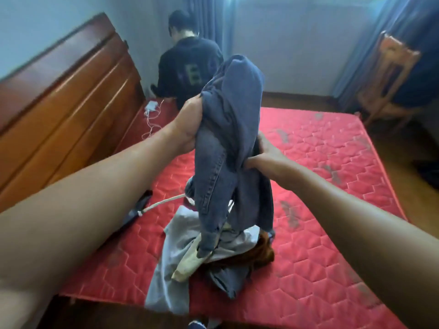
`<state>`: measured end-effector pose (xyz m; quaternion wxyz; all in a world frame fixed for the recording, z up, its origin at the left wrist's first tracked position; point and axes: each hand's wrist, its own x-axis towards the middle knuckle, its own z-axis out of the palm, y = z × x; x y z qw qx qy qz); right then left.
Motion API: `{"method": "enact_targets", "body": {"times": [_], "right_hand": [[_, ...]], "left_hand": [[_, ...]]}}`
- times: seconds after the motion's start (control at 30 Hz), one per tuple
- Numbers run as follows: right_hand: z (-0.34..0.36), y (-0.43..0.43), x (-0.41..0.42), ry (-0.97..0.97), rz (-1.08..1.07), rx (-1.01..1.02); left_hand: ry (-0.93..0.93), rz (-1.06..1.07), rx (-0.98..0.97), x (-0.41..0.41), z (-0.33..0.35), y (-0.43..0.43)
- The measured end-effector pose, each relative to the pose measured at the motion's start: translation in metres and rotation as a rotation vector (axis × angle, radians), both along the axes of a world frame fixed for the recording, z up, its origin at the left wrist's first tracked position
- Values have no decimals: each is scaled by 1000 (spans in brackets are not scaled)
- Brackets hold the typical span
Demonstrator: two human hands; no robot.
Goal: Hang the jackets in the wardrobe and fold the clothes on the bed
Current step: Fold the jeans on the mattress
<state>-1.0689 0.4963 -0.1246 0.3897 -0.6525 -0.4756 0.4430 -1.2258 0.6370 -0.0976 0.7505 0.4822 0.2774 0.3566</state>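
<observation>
Nearest, below both hands, a heap of clothes lies on the red quilted mattress (320,167): a crumpled light grey garment (178,243), a rust-brown cloth (260,254) under its right side, and a cream strip of fabric (187,264) across the top. Rising out of that heap is the blue-grey denim garment (235,110), lifted in the air with its lower end trailing down onto the pile. The left hand (187,124) is clenched round a bunch of the denim high up, on its left edge; the right hand (263,157) sits lower and to the right, fingers curled into the cloth, partly tucked behind a fold. Down left of the left forearm a black flat item (140,207) lies on the mattress with a pale cord (164,202) running from it. Beyond the left hand, a white charger with its thin cable (150,106) lies by the reddish wooden headboard (59,91), and a person in a dark top (187,65) bends there, back turned. Far past the right hand stand a wooden chair (389,74) and blue curtains (370,39).
</observation>
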Motion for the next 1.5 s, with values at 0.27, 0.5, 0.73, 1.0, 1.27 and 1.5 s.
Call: {"method": "enact_targets", "body": {"times": [0.27,0.5,0.73,1.0,1.27,1.5], "right_hand": [[103,-34,40,150,-448,309],[118,-56,88,-508,-555,61],[89,-108,93,-324,-355,235],[127,-133,137,690,-377,167],[125,-125,222,725,-584,207],[126,-122,267,-419,-134,268]], "left_hand": [[-90,-230,52,61,63,-37],[266,-57,388,100,49,-83],[198,139,-44,173,90,-77],[416,-149,-63,237,97,-139],[559,-620,251,254,108,-189],[632,-394,508,255,86,-189]]}}
